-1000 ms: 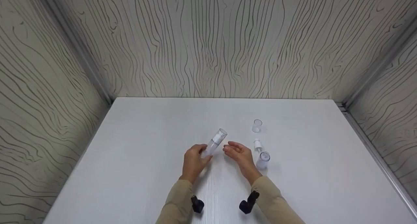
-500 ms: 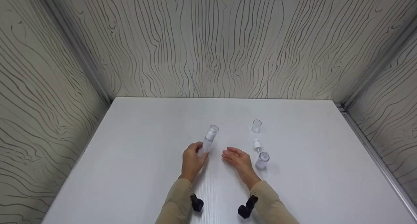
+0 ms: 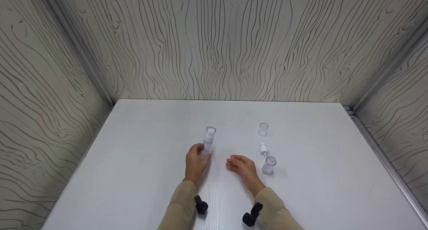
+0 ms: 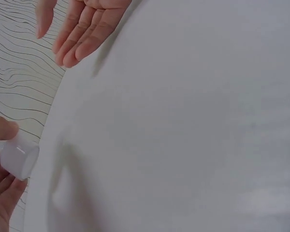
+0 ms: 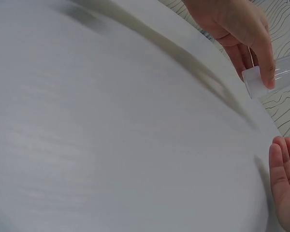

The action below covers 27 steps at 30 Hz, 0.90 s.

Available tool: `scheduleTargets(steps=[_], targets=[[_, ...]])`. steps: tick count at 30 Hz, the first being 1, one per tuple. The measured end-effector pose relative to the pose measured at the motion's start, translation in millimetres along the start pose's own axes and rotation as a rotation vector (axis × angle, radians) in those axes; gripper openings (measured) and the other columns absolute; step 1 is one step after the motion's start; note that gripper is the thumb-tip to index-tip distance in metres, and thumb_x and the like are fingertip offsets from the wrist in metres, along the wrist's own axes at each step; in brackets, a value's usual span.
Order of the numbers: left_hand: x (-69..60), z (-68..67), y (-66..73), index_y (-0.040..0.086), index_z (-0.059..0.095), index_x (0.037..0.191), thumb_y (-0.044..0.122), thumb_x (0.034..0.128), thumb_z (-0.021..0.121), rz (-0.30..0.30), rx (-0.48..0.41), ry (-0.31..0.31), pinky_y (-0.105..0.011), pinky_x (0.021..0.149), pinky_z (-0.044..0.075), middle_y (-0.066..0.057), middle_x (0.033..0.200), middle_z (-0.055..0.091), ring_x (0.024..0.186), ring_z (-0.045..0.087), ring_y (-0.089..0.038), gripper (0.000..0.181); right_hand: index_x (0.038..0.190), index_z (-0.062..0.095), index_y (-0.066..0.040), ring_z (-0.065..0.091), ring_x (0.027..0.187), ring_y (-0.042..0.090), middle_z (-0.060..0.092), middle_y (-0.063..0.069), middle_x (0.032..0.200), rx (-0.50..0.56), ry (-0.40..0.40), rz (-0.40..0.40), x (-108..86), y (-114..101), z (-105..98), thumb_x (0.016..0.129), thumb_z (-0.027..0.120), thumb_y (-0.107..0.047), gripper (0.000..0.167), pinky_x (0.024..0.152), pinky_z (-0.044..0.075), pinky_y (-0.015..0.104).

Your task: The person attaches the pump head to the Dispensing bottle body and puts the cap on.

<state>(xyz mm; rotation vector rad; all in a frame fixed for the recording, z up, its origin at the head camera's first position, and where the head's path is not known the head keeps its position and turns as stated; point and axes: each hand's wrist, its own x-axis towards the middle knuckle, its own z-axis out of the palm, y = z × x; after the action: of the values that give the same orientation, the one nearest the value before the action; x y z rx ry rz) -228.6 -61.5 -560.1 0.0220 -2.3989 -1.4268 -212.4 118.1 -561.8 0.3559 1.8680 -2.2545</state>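
Observation:
In the head view the left hand (image 3: 195, 163) grips the lower part of a clear bottle (image 3: 208, 140) with a white pump and a clear cap on top, held nearly upright. The left wrist view shows the bottle's base (image 4: 20, 158) between the thumb and fingers. The right hand (image 3: 244, 169) stays to the right of it, fingers loosely bent and touching nothing. In the right wrist view the bottle (image 5: 261, 82) is in the left hand's grip, and the right hand (image 5: 287, 186) has its fingers extended.
Right of the right hand stands a second clear bottle (image 3: 269, 165). Behind it a white pump (image 3: 263, 149) lies on the white table (image 3: 150, 133), and a clear cap (image 3: 263, 129) stands farther back. Wood-patterned panels (image 3: 214, 46) border the table at the back and sides.
The left hand has moved slightly left and turned the held bottle from a rightward slant to nearly upright. The right hand has shifted a little toward the person.

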Motion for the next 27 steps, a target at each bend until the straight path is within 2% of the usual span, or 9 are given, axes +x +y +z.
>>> scheduleTargets(steps=[7,13,18,27], targets=[[4.4,0.8,-5.5,0.003,0.06,0.109,0.004,0.0796,0.071,-0.104,-0.071,-0.008,-0.04,0.098,0.053,-0.013,0.108,0.068,0.106,0.064,-0.025,0.031,0.125,0.047,0.015,0.069,0.085,0.01,0.073,0.001,0.091,0.004,-0.039,-0.006,-0.4,3.1,-1.5,0.095,0.058,-0.013,0.042,0.082,0.059,0.024],[7.3,-0.7,-9.3,0.0,0.057,0.11,0.002,0.0804,0.069,-0.1,-0.082,0.008,-0.041,0.101,0.051,-0.015,0.108,0.065,0.11,0.063,-0.028,0.032,0.123,0.05,0.013,0.07,0.087,0.01,0.072,0.004,0.095,-0.005,-0.054,-0.013,-1.5,5.8,-3.7,0.094,0.06,-0.017,0.043,0.082,0.059,0.024],[10.1,-2.1,-12.5,0.004,0.056,0.115,0.006,0.0839,0.069,-0.146,-0.084,-0.011,-0.04,0.103,0.05,-0.012,0.114,0.064,0.115,0.062,-0.027,0.033,0.119,0.052,0.012,0.07,0.086,0.011,0.072,0.005,0.094,0.006,-0.071,-0.036,-2.3,6.9,-4.5,0.093,0.063,-0.021,0.044,0.081,0.059,0.024],[15.3,-0.9,-16.4,0.004,0.057,0.117,0.004,0.0831,0.07,-0.171,-0.116,-0.007,-0.039,0.103,0.05,-0.014,0.119,0.065,0.118,0.063,-0.029,0.036,0.124,0.049,0.011,0.07,0.089,0.011,0.072,0.008,0.098,-0.017,-0.039,0.017,-1.6,3.2,-3.3,0.097,0.056,-0.018,0.041,0.085,0.059,0.026]])
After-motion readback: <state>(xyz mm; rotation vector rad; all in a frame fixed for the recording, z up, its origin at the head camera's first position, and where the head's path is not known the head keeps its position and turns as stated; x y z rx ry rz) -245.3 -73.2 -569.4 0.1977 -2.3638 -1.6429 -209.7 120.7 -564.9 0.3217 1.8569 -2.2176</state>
